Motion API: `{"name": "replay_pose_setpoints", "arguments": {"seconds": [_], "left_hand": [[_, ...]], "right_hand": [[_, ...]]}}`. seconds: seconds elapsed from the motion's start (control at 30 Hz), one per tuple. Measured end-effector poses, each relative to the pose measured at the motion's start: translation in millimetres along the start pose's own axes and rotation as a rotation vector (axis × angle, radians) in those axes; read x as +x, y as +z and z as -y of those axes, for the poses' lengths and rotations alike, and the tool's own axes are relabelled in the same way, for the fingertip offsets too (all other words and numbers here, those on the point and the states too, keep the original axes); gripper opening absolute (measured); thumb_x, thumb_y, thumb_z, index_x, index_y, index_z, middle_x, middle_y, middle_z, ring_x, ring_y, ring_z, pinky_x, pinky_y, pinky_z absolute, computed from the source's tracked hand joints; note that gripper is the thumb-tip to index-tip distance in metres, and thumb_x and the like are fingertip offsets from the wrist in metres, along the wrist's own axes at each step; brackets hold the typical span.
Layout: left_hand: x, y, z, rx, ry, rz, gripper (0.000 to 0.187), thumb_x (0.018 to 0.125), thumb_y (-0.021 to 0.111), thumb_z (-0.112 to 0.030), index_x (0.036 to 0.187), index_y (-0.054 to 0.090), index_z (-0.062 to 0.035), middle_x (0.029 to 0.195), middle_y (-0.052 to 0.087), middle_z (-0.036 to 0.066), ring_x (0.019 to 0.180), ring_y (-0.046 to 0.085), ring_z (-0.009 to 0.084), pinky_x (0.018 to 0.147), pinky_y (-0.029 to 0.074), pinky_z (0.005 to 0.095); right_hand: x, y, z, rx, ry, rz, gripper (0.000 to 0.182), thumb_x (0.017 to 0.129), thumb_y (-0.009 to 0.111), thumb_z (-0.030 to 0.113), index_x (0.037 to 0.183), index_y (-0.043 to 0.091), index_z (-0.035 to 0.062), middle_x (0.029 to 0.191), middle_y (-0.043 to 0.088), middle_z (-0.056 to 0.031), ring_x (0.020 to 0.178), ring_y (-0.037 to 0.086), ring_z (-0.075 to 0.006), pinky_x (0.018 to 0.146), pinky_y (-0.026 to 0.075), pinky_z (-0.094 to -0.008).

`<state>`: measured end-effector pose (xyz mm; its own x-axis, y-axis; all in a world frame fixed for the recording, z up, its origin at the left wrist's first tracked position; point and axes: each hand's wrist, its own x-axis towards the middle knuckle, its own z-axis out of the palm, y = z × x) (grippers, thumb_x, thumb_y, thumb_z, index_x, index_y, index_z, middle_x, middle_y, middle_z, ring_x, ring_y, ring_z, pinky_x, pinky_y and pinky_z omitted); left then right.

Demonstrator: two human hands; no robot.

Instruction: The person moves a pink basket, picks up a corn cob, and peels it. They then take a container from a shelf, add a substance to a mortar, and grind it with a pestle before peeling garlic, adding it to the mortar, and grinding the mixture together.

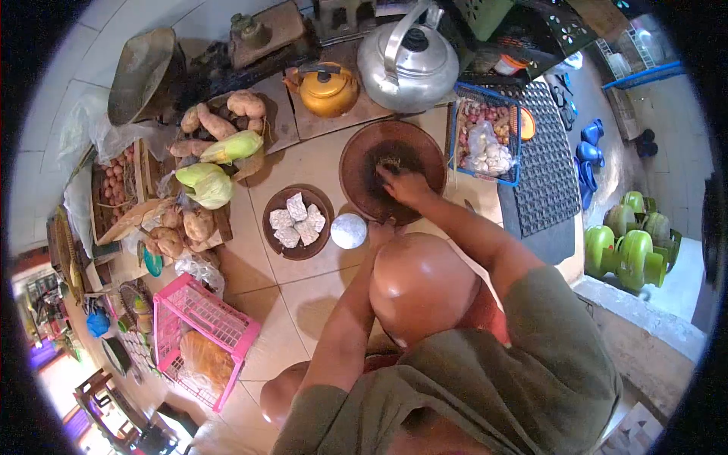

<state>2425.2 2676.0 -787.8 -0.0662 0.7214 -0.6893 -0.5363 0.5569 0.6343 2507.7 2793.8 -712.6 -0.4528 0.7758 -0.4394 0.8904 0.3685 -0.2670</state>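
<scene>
Just beyond the bare knee (421, 280), the left hand (381, 230), its grip too hidden to tell, is at a brown bowl's (358, 168) near rim; the right hand (406, 186), fingers parted, dips into dark contents (402, 155). Behind stands a silver kettle (409, 68).

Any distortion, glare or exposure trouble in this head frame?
Head view: wide-angle bending, with black corners; head view: bright highlights on the silver kettle and knee, washed-out lower-left background; head view: dark inside of the brown bowl hides detail near the right hand.
</scene>
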Motion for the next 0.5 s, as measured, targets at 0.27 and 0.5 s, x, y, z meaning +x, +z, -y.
{"name": "replay_pose_setpoints", "arguments": {"seconds": [0.27,0.5], "left_hand": [[0.9,-4.3,-2.1,0.005,0.013,0.013,0.025,0.083,0.046,0.003,0.107,0.043,0.0037,0.096,0.056,0.015,0.076,0.06,0.0238,0.058,0.054,0.0324],[-4.3,-2.2,-6.4,0.0,0.012,0.018,0.025,0.083,0.047,0.002,0.108,0.043,0.0032,0.097,0.056,0.015,0.077,0.06,0.024,0.058,0.054,0.0325]], "right_hand": [[-7.4,15.2,13.2,0.063,0.012,0.021,0.048,0.082,0.051,0.032,0.125,0.044,0.0123,0.103,0.058,-0.023,0.094,0.058,-0.0349,0.08,0.046,-0.0446],[111.8,47.3,-69.7,0.207,-0.431,-0.165,0.047,0.081,0.052,0.035,0.125,0.044,0.0239,0.088,0.062,-0.0177,0.079,0.061,-0.0334,0.07,0.047,-0.0494]]}}
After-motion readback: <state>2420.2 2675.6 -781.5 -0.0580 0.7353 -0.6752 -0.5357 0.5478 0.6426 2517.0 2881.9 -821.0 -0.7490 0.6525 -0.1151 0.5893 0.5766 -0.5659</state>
